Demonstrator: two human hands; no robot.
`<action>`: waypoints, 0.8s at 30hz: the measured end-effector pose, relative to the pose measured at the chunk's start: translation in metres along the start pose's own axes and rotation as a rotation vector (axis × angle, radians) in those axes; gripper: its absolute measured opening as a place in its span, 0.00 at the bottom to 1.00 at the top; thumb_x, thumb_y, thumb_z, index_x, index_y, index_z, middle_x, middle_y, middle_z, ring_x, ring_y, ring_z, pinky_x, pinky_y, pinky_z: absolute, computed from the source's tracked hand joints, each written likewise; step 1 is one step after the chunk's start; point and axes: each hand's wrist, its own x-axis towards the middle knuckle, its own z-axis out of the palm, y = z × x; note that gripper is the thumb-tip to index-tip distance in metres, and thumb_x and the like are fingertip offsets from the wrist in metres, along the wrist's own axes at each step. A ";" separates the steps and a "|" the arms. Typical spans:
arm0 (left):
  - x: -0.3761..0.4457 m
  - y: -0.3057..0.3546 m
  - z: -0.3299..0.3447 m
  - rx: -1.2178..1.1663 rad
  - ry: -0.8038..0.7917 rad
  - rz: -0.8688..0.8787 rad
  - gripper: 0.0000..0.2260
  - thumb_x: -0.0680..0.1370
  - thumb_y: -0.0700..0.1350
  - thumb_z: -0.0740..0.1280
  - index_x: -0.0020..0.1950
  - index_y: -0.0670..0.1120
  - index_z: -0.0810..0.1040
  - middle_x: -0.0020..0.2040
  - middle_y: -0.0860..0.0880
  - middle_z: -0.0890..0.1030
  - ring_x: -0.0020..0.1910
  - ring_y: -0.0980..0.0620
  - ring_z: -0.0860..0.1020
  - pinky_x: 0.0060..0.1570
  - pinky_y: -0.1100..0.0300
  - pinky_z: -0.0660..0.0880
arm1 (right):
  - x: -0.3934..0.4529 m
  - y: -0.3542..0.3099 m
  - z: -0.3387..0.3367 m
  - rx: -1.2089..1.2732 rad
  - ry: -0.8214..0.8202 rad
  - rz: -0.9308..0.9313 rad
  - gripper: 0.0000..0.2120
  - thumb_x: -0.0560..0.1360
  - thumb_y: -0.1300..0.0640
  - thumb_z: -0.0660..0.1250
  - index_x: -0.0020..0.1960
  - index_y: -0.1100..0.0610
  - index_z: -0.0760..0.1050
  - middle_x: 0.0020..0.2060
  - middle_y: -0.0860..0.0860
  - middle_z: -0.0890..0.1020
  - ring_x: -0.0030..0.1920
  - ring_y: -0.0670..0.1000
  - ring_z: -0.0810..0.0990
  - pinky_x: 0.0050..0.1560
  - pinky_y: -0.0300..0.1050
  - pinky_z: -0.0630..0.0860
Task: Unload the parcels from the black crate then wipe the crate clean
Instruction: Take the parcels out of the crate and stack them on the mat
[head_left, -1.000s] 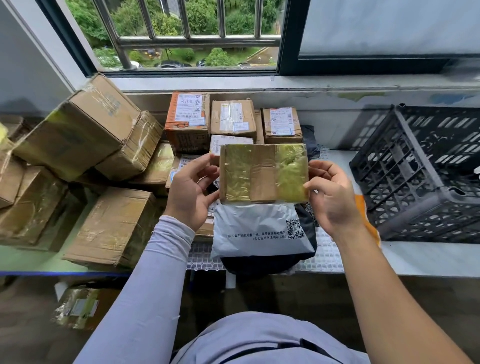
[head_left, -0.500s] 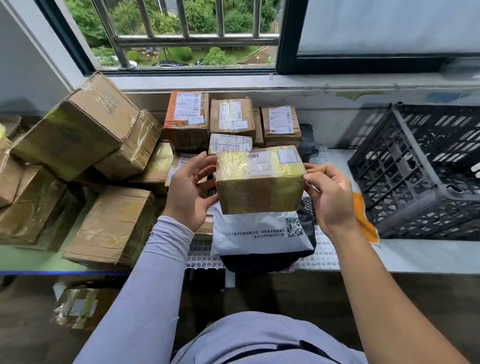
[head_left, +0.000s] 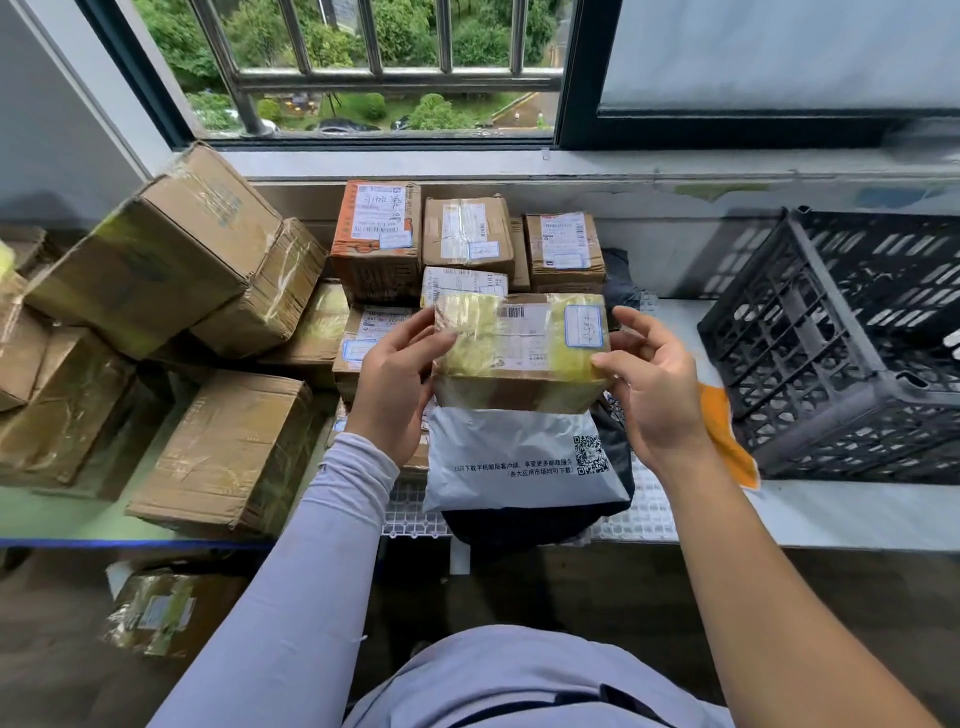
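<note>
I hold a small cardboard parcel wrapped in yellowish tape between both hands, its label side facing up. My left hand grips its left end and my right hand pinches its right end. The parcel hovers over a grey mailer bag lying on a dark bag. The black crate lies tipped on its side at the right of the ledge, its opening facing right. An orange cloth lies by the crate's near corner.
Three labelled boxes stand in a row at the back below the window, with flatter parcels in front. Larger brown boxes are piled at the left, one near the ledge's edge. Another parcel lies on the floor below.
Both hands have turned the parcel so its labelled face points up instead of its taped side, and lowered it slightly toward the pile.
</note>
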 end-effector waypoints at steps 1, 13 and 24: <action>0.001 0.001 0.000 0.042 -0.042 0.021 0.21 0.79 0.37 0.69 0.73 0.47 0.76 0.63 0.47 0.84 0.58 0.51 0.84 0.50 0.58 0.82 | 0.001 0.000 0.001 -0.017 -0.023 0.020 0.26 0.69 0.68 0.72 0.64 0.52 0.77 0.52 0.53 0.81 0.54 0.55 0.84 0.50 0.49 0.81; 0.009 0.000 0.011 -0.054 -0.014 0.209 0.32 0.68 0.37 0.78 0.71 0.52 0.74 0.69 0.40 0.76 0.66 0.40 0.79 0.64 0.42 0.78 | -0.004 -0.001 0.026 -0.181 -0.021 0.007 0.16 0.69 0.56 0.81 0.55 0.52 0.81 0.54 0.59 0.85 0.54 0.61 0.85 0.53 0.59 0.84; 0.008 -0.009 0.005 -0.094 -0.016 0.080 0.28 0.79 0.31 0.69 0.77 0.45 0.69 0.60 0.50 0.84 0.61 0.47 0.83 0.59 0.43 0.81 | -0.023 0.014 0.053 -0.300 -0.105 0.067 0.14 0.77 0.51 0.75 0.62 0.51 0.82 0.50 0.52 0.88 0.51 0.49 0.87 0.51 0.45 0.82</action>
